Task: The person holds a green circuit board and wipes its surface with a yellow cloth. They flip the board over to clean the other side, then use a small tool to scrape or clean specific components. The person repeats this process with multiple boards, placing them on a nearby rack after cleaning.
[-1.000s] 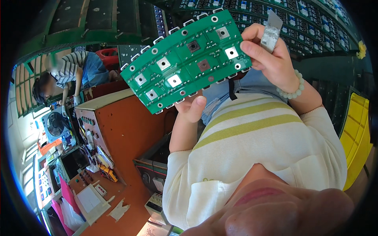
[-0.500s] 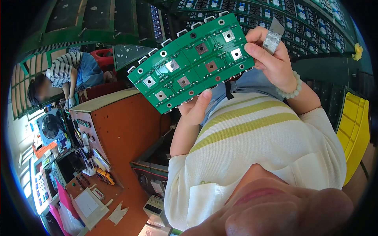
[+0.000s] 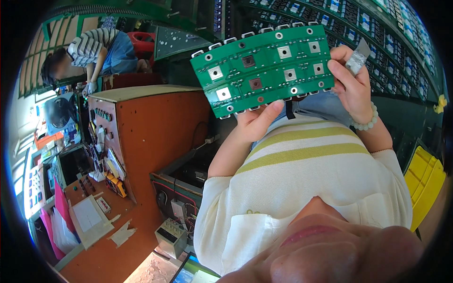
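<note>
A green circuit board (image 3: 264, 68) is held up in front of my body, with square metal pads, small solder points and white wire-like loops along its long edges. My left hand (image 3: 260, 120) grips its lower edge, thumb near the edge and fingers hidden behind. At the board's right end, my right hand (image 3: 351, 85) is closed, thumb by the edge. A small flat metal blade (image 3: 362, 50) wrapped in silvery tape sticks up from the right hand's fingers. Whether that hand's fingers press the board from behind is hidden.
Racks of populated circuit boards (image 3: 349, 23) fill the far right. To the left stands an orange-brown cabinet (image 3: 155, 122) with tools beside it. Another person (image 3: 99, 52) bends over work at far left. A yellow plastic crate (image 3: 424, 181) stands at right.
The board has turned clockwise, closer to level, and sits farther right in the view with both hands. The surroundings have shifted too, so the head has moved.
</note>
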{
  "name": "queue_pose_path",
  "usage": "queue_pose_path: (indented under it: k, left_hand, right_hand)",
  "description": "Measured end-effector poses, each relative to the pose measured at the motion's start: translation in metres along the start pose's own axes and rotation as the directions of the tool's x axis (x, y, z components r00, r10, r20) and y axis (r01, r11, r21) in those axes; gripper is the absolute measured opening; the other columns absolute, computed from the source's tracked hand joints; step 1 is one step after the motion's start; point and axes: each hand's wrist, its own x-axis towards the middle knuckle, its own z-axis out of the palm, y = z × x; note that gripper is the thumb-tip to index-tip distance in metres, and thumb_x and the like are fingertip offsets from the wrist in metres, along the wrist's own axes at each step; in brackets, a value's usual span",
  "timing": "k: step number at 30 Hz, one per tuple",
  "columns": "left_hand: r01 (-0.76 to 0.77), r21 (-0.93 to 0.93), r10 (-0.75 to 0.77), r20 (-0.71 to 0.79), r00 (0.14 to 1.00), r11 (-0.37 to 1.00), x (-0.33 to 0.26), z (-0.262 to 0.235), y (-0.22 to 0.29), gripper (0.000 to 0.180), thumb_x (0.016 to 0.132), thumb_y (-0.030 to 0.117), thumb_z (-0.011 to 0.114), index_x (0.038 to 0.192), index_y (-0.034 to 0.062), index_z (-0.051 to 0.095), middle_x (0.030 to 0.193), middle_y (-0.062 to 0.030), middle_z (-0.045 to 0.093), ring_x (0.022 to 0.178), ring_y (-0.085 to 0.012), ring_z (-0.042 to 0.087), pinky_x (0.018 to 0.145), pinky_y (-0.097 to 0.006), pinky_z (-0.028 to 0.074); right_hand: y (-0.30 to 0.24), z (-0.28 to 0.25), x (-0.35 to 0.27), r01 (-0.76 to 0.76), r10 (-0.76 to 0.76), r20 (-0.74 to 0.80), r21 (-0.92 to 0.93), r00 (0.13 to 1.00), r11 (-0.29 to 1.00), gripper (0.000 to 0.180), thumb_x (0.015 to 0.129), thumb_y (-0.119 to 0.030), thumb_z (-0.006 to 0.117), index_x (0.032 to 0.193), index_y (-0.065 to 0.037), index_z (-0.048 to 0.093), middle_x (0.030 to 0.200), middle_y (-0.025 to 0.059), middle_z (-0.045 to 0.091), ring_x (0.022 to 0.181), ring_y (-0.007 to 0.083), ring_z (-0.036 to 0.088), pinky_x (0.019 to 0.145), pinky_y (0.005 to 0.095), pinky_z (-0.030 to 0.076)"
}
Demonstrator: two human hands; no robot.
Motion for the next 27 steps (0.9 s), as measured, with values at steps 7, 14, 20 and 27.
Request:
queue_pose_path:
  k: [7, 14, 20, 27]
  left_hand:
    - [-0.049, 0.018, 0.048, 0.051, 0.998, 0.999, -0.001, -0.006, -0.004, 0.046, 0.09, -0.008, 0.058, 0.132, 0.0077, 0.049, 0.128, -0.0082, 0.056, 0.117, -0.0193, 0.055, 0.099, -0.037, 0.044]
    - [-0.039, 0.092, 0.029, 0.109, 0.994, 0.995, 0.005, -0.01, -0.009, 0.05, 0.091, -0.01, 0.055, 0.136, 0.0072, 0.042, 0.128, -0.01, 0.055, 0.117, -0.0211, 0.055, 0.1, -0.04, 0.045]
    - [-0.04, 0.045, 0.034, 0.134, 0.99, 0.998, 0.01, -0.006, -0.011, 0.049, 0.091, -0.011, 0.053, 0.135, 0.0061, 0.041, 0.126, -0.0119, 0.055, 0.116, -0.0223, 0.057, 0.101, -0.042, 0.046]
    - [-0.051, 0.073, 0.042, 0.126, 0.991, 0.996, 0.013, -0.005, -0.012, 0.048, 0.091, -0.011, 0.055, 0.133, 0.0064, 0.042, 0.125, -0.0118, 0.056, 0.115, -0.0221, 0.057, 0.1, -0.041, 0.046]
  right_hand:
    - [-0.001, -0.001, 0.005, -0.024, 0.023, 0.032, 0.024, 0.999, 0.999, 0.009, 0.097, -0.013, 0.057, 0.096, -0.005, 0.057, 0.074, -0.003, 0.056, 0.052, -0.0009, 0.034, 0.045, 0.0172, 0.021]
    - [0.0, -0.005, 0.009, -0.053, 0.055, -0.041, 0.044, 0.998, 0.998, 0.009, 0.096, -0.014, 0.058, 0.097, -0.004, 0.059, 0.071, -0.005, 0.054, 0.052, -0.0011, 0.035, 0.045, 0.017, 0.023]
    - [0.0, -0.009, 0.01, -0.074, 0.079, -0.066, 0.072, 0.995, 0.995, 0.01, 0.096, -0.014, 0.058, 0.098, -0.004, 0.059, 0.069, -0.0051, 0.053, 0.051, -0.0007, 0.035, 0.045, 0.0173, 0.024]
    - [-0.003, -0.01, 0.01, -0.099, 0.104, -0.071, 0.078, 0.992, 0.992, 0.011, 0.096, -0.015, 0.059, 0.098, -0.004, 0.06, 0.068, -0.0051, 0.053, 0.05, -0.0001, 0.035, 0.045, 0.0177, 0.024]
